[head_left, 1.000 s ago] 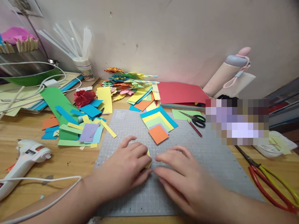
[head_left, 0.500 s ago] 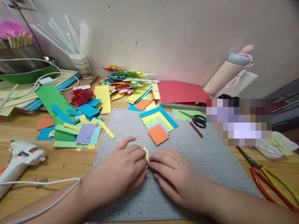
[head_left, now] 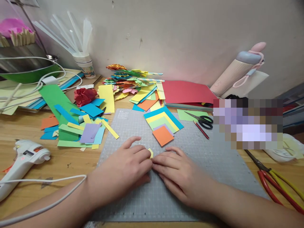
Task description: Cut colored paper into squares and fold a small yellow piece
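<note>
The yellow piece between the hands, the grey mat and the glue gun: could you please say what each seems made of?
Yellow piece: probably matte paper; it looks thin and shows no gloss, though the left hand partly covers it.
Grey mat: likely satin plastic or vinyl, given its printed grid.
Glue gun: apparently white plastic, from its smooth, moulded-looking shell.
</note>
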Motion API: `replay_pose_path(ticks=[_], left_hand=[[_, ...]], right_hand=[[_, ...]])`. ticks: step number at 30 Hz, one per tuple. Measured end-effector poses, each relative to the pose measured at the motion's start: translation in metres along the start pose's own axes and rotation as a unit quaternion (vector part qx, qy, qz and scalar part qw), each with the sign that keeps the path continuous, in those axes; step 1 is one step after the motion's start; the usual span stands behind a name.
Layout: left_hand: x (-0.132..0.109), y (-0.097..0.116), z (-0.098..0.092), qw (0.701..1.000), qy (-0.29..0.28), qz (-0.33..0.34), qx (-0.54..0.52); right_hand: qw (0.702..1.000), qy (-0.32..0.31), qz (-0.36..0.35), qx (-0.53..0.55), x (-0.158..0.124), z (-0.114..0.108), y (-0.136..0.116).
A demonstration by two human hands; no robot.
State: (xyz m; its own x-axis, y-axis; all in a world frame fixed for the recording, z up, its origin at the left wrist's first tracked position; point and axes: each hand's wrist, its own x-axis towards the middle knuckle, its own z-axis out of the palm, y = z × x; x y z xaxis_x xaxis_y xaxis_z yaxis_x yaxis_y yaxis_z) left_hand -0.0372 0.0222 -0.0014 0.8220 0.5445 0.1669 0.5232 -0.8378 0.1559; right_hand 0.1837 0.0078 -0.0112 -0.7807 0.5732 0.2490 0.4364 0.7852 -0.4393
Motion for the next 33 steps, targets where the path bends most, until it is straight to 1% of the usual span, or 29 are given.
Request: replay_pose_path(ticks=[4,10,14,18,22,26,29,33], left_hand=[[-0.001,0.000,0.002,0.999,0.019,0.019,0.017],[0.000,-0.001,0.009,0.997,0.037,0.049,0.051],[0.003,-0.003,0.014,0.996,0.073,0.031,0.037],[0.006,0.000,0.016,0.994,0.110,0.011,0.021],[0.007,0.006,0.012,0.992,0.121,-0.022,-0.011],[0.005,0.007,0.008,0.994,0.092,-0.025,-0.051],[0.003,0.005,0.006,0.997,0.054,-0.004,-0.055],[0.002,0.003,0.005,0.999,0.010,0.014,-0.039]], right_hand=[[1.000,0.002,0.014,0.025,0.002,-0.002,0.001],[0.999,-0.006,0.029,0.031,0.005,-0.002,0.000],[0.998,0.026,0.048,0.032,0.008,0.007,0.000],[0.994,0.058,0.082,0.036,0.011,0.014,0.003],[0.992,0.096,0.074,0.037,0.011,0.017,0.005],[0.991,0.121,0.050,0.025,0.009,0.018,0.005],[0.993,0.110,0.041,0.013,0.008,0.019,0.007],[0.995,0.097,0.005,-0.010,0.008,0.017,0.008]])
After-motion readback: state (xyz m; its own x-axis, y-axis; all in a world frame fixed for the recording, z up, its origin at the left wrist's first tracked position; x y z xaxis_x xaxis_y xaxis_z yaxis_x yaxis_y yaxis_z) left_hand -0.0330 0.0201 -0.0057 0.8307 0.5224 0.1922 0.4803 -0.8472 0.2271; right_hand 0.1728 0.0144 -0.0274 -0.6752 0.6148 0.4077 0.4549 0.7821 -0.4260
